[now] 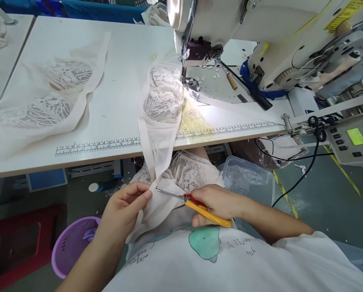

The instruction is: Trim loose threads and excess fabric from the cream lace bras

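Observation:
Just beyond the table's front edge, my left hand (130, 207) pinches the narrow end of a white lace bra (162, 105) between thumb and fingers. The bra's cups lie on the table beside the sewing machine needle, and its bands hang down over the edge. My right hand (215, 202) grips scissors (196, 206) with one orange and one red handle. Their blade tips point left, right by the fabric end at my left fingers; whether they touch it I cannot tell. More white lace pieces (192, 172) lie on my lap beneath both hands.
The sewing machine (224, 24) stands at the back right, with its control panel (356, 142) further right. Another lace bra (52, 101) lies on the table's left. A printed ruler (108, 144) runs along the front edge. Below are a purple basket (70, 243) and a clear bin (250, 178).

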`<state>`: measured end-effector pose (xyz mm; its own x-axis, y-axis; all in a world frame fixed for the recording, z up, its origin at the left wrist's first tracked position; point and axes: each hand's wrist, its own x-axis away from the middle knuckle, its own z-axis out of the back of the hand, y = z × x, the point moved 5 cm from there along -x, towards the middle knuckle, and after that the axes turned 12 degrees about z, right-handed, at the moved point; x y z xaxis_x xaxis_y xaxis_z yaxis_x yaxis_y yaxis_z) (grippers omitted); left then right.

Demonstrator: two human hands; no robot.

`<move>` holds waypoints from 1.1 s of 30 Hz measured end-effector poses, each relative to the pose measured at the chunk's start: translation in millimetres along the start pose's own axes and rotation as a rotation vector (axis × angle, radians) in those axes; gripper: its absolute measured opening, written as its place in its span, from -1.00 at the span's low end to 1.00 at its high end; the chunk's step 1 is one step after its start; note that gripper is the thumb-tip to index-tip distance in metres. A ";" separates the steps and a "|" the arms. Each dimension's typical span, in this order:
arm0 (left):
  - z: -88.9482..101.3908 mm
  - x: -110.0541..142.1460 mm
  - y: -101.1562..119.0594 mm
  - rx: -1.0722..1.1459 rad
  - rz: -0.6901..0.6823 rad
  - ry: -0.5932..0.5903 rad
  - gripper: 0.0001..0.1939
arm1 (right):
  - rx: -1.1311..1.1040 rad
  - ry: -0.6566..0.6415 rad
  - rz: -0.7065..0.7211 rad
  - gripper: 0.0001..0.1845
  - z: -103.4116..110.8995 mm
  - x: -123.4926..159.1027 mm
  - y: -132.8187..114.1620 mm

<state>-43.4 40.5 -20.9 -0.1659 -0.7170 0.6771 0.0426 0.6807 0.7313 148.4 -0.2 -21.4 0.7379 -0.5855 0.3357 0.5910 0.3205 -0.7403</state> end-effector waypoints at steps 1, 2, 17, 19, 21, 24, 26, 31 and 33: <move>-0.1 0.1 -1.0 0.006 0.004 -0.005 -0.82 | 0.001 0.001 0.005 -0.53 0.2 -0.2 -0.7; -0.6 0.0 -2.2 0.008 0.009 -0.013 -0.81 | -0.001 0.001 0.008 -0.53 0.5 -0.7 -1.7; -2.6 3.3 -6.7 -0.016 -0.002 -0.040 -0.83 | -0.135 0.119 -0.101 -0.59 -2.0 -12.8 -4.0; -4.8 6.2 -2.7 -0.075 -0.054 -0.031 -0.87 | -0.162 0.209 -0.112 -0.54 2.5 -9.4 1.0; -6.9 9.3 2.8 -0.175 -0.138 0.000 -0.92 | -0.185 0.375 -0.097 -0.49 13.9 -4.5 3.4; -14.6 14.4 11.2 -0.381 -0.292 0.026 -0.96 | -0.231 0.664 0.045 -0.53 34.6 2.2 -5.0; -22.9 17.5 14.3 -0.459 -0.365 0.021 -0.90 | -0.281 0.745 0.154 -0.63 40.9 1.4 -14.5; -43.1 18.6 14.6 -0.588 -0.421 -0.016 -0.83 | -0.375 0.725 0.189 -0.78 35.3 -8.5 -19.8; -46.8 16.1 16.0 -0.735 -0.508 -0.052 -0.83 | -0.352 0.726 0.171 -0.79 33.7 -5.1 -14.8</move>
<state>0.7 32.8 5.6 -0.3799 -0.8860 0.2658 0.5696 0.0023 0.8219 146.9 23.1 7.4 0.3426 -0.9241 -0.1693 0.2636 0.2675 -0.9268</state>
